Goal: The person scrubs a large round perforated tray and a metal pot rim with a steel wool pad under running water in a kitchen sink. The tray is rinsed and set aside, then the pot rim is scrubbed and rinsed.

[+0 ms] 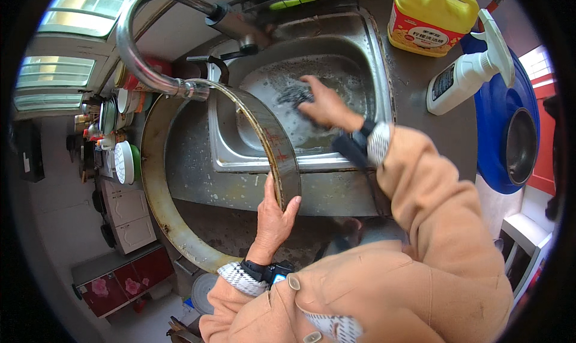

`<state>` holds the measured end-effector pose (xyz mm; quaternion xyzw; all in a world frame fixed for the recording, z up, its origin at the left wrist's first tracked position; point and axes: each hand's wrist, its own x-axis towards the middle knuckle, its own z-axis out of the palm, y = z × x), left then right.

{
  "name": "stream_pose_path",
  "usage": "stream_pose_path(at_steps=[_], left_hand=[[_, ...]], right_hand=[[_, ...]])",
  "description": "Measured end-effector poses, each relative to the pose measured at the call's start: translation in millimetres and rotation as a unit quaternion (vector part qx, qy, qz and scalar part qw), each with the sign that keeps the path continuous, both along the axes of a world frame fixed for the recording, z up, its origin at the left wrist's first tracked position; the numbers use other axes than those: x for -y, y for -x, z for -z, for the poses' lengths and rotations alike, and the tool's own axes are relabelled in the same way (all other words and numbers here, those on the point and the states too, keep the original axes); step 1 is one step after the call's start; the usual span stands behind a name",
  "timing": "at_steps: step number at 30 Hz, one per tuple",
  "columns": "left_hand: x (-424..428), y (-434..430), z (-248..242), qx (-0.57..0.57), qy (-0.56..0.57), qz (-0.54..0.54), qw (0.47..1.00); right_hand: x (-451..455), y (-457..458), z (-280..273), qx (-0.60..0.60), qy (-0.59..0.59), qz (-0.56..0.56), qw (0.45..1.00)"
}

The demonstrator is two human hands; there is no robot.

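With my left hand [275,221] I grip the near rim of a large metal ring [284,158], thumb on one side and fingers on the other. The ring stands tilted over the counter's front edge and the left side of the sink; brown stains and red marks show on its band. Over the sudsy water [265,95] in the stainless steel sink [382,73], my right hand [326,102] holds a dark grey scouring pad [294,95], blurred and perhaps a steel wool scrubber. The chrome faucet [130,50] arches above the ring's far side.
A yellow detergent jug [432,14] and a white spray bottle [459,82] stand right of the sink. Beyond them are a blue basin [488,149] and a dark pan [522,147]. Stacked bowls [110,113] and a white colander [123,162] sit at left.
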<state>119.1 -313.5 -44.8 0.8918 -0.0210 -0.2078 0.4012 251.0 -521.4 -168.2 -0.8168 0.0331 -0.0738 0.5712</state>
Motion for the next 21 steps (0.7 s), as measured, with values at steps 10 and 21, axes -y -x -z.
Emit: stream_pose_path(at_steps=[10,21], left_hand=[[-5,-16,20,-0.027,0.008,-0.027,0.999],[0,-18,16,0.021,-0.018,-0.036,0.999]], right_hand=[[-72,12,-42,0.015,-0.116,0.022,0.993],[-83,-16,-16,0.285,0.038,0.027,0.957]])
